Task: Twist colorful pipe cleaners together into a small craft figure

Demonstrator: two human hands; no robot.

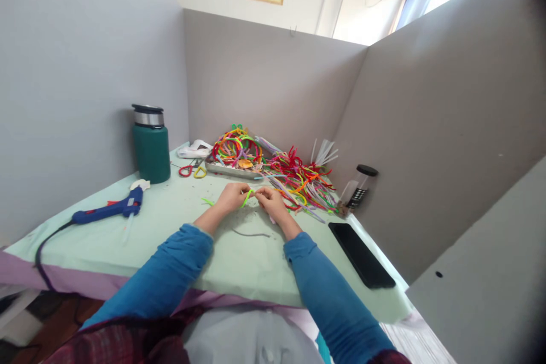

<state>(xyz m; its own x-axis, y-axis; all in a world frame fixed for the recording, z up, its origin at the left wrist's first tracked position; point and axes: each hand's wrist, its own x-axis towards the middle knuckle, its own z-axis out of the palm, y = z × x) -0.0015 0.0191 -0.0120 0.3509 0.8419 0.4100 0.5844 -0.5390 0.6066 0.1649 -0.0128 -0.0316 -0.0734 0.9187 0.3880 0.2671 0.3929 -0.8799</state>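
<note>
My left hand [232,196] and my right hand [272,203] meet fingertip to fingertip above the middle of the table. Pinched between them is a bright yellow-green pipe cleaner [247,199], bent near the fingertips, and a short green end [207,202] shows left of my left hand. Both hands are closed; the fingers hide part of the stem. A thin dark grey stem [251,234] lies on the table just below the hands. Behind them a shallow metal tray [230,171] holds a tangle of coloured pipe cleaners [239,148].
Loose pipe cleaners [302,176] spread right of the tray. On the left stand a green bottle [152,151] and a blue glue gun [108,211] with its cord. Scissors [199,172] lie near the tray. A black phone [362,254] and a clear bottle [360,186] are right. Grey panels enclose the table.
</note>
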